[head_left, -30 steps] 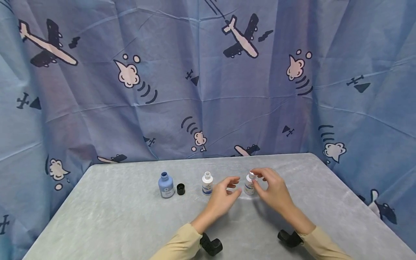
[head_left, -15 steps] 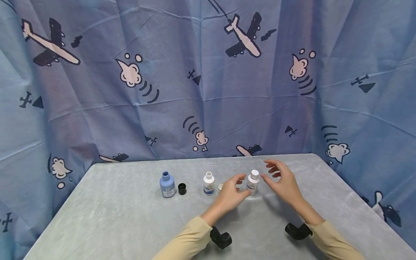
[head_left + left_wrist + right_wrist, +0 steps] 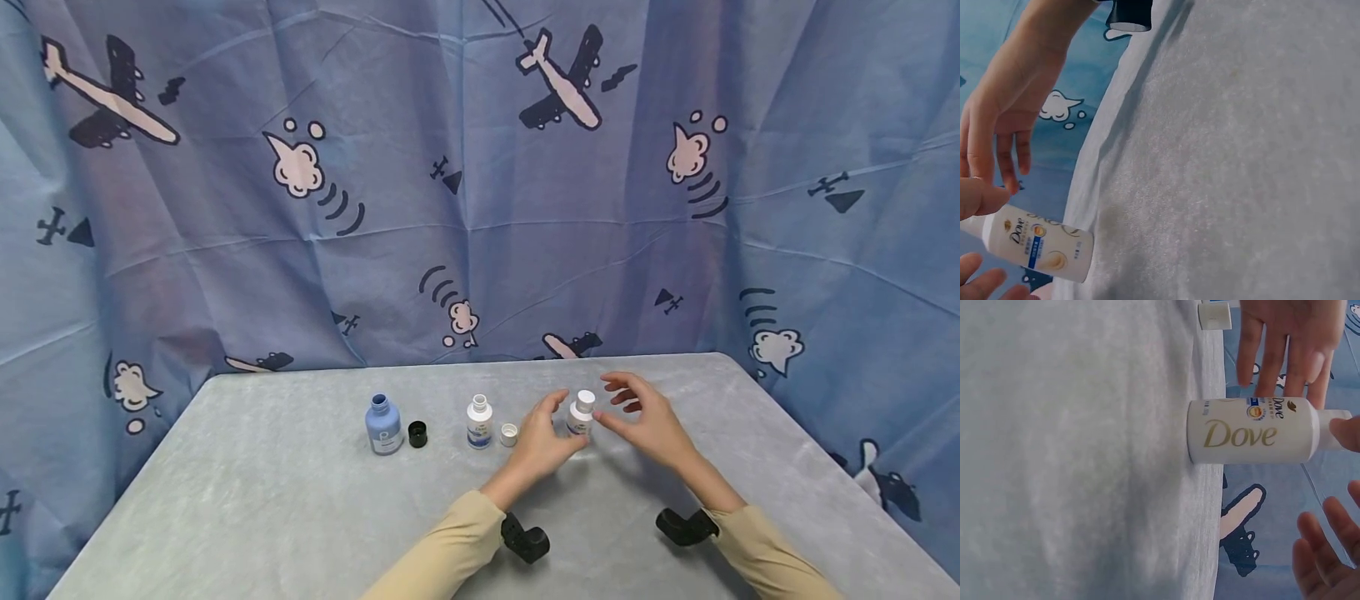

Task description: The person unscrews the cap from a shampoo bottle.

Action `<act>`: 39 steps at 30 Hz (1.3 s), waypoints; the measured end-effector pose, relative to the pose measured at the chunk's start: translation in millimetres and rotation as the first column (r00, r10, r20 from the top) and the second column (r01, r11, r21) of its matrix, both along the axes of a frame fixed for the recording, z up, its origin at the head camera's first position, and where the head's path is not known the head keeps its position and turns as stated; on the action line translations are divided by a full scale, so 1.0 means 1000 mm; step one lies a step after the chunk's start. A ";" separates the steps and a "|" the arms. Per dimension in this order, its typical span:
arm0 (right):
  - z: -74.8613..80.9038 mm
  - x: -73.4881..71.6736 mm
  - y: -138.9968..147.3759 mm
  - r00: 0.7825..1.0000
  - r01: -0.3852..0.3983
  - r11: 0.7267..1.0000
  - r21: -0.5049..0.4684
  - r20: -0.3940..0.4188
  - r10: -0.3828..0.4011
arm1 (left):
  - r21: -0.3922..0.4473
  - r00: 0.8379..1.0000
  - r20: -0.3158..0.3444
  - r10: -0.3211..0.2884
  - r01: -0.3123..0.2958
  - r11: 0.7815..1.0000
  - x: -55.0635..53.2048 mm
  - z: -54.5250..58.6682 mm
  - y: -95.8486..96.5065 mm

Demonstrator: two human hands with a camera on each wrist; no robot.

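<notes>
A white Dove bottle (image 3: 581,417) with its white cap on stands upright on the table between my two hands. My left hand (image 3: 542,442) is at its left side, fingers loosely spread, thumb in front of the bottle. On the other side is my right hand (image 3: 651,423), fingers apart and bent a little. In the right wrist view the right thumb (image 3: 1347,434) overlaps the cap, and the left hand's extended fingers (image 3: 1270,362) lie close beside the bottle. The bottle's label (image 3: 1038,244) shows in the left wrist view.
To the left, an uncapped white bottle (image 3: 479,423) stands beside a loose white cap (image 3: 508,435). Farther left are an uncapped blue bottle (image 3: 384,427) and a black cap (image 3: 417,434). A blue airplane-patterned curtain (image 3: 405,183) hangs behind the grey-white table (image 3: 262,492).
My right hand has come off the capped bottle's cap and moved right. My left hand has shifted right up to that bottle, uncovering the loose white cap.
</notes>
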State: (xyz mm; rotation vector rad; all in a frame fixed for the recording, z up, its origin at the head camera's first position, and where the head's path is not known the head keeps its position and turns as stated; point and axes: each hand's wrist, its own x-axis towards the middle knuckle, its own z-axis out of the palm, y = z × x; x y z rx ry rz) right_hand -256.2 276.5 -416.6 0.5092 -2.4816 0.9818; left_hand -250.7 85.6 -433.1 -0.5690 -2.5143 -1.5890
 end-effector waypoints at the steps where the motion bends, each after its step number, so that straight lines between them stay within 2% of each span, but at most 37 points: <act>1: 0.000 -0.001 -0.001 1.000 -0.008 1.000 -0.002 0.000 0.008 | 0.003 1.000 0.002 -0.004 0.004 1.000 -0.001 -0.001 0.001; 6: 0.001 -0.003 -0.005 0.999 -0.034 0.999 -0.013 -0.007 0.034 | 0.039 0.999 0.005 -0.031 0.031 0.999 -0.006 -0.007 0.004; 12: 0.003 0.001 -0.009 0.999 -0.037 0.999 -0.032 0.000 0.037 | 0.094 0.998 0.007 -0.059 0.058 0.994 -0.010 -0.012 0.005; 21: 0.001 0.005 -0.010 0.999 -0.048 0.998 -0.036 0.009 0.049 | 0.107 0.999 -0.022 -0.035 0.037 0.994 -0.012 -0.016 0.008; 28: -0.001 0.003 -0.009 0.999 -0.038 0.999 -0.024 0.004 0.038 | 0.123 1.000 0.018 -0.011 0.009 0.992 -0.011 -0.017 0.013; 35: 0.000 0.005 -0.010 0.999 -0.040 0.999 -0.025 0.010 0.040 | 0.137 1.000 0.013 -0.004 0.002 0.991 -0.008 -0.020 0.015; 39: -0.001 0.004 -0.010 0.999 -0.035 0.999 -0.022 0.014 0.036 | 0.168 0.999 0.028 0.024 -0.028 0.985 -0.008 -0.023 0.017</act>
